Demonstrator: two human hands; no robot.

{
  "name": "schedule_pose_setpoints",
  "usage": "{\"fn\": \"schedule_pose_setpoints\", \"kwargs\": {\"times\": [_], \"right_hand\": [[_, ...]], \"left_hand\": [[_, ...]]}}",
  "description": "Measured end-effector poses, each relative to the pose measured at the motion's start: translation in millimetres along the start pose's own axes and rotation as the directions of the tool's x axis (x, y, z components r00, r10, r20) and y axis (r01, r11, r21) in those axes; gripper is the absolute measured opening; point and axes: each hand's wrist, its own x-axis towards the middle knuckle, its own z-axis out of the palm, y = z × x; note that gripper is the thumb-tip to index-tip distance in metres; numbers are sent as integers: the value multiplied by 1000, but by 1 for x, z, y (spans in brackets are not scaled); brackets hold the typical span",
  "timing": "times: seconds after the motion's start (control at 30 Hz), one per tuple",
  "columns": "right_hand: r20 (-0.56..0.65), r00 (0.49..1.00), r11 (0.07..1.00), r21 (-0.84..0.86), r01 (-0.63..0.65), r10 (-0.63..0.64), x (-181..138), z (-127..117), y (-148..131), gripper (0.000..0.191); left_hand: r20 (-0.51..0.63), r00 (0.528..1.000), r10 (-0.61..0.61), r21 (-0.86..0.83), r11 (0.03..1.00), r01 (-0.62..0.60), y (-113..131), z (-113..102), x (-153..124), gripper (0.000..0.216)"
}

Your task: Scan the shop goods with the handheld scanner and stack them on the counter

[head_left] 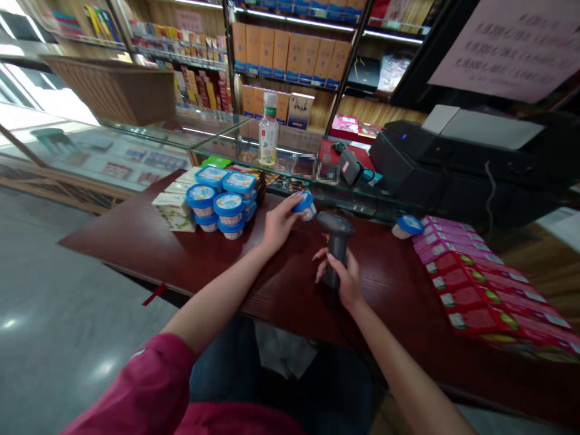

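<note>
Just left of the scanner [336,228], the left hand [278,225] is pinching a tilted tub [309,209] in its fingers, probably exposing its side; the right hand [347,277] is curling slightly spread fingers around the scanner, apparently for steady aiming.

That left sleeve [158,368] is a deep raspberry pink, loosely creased, ending near the elbow — I spot a small pale mark [138,352] on it. The top [235,420] matches, over dark blue, denim-looking trousers [222,368]. Left hand [278,229] and right hand [348,278] — both bare, forearms too.
</note>
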Motion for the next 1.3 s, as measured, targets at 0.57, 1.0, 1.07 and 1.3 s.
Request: {"fn": "schedule_pose_setpoints", "kwargs": {"times": [0.57, 1.0, 1.07, 1.3], "right_hand": [[212, 976, 994, 84, -67, 48, 25, 100, 27, 32], [49, 999, 996, 93, -13, 9, 23, 85, 24, 33], [-21, 999, 997, 65, 44, -43, 25, 73, 21, 32], [-388, 894, 975, -91, 204, -223, 41, -22, 9, 35]], "left_hand": [[83, 985, 149, 583, 795, -169, 50, -250, 12, 45], [129, 990, 58, 665, 736, -129, 40, -253, 9, 46], [117, 990, 77, 678, 722, -136, 44, -250, 8, 49], [230, 931, 284, 536, 761, -365, 79, -165, 28, 47]]}}
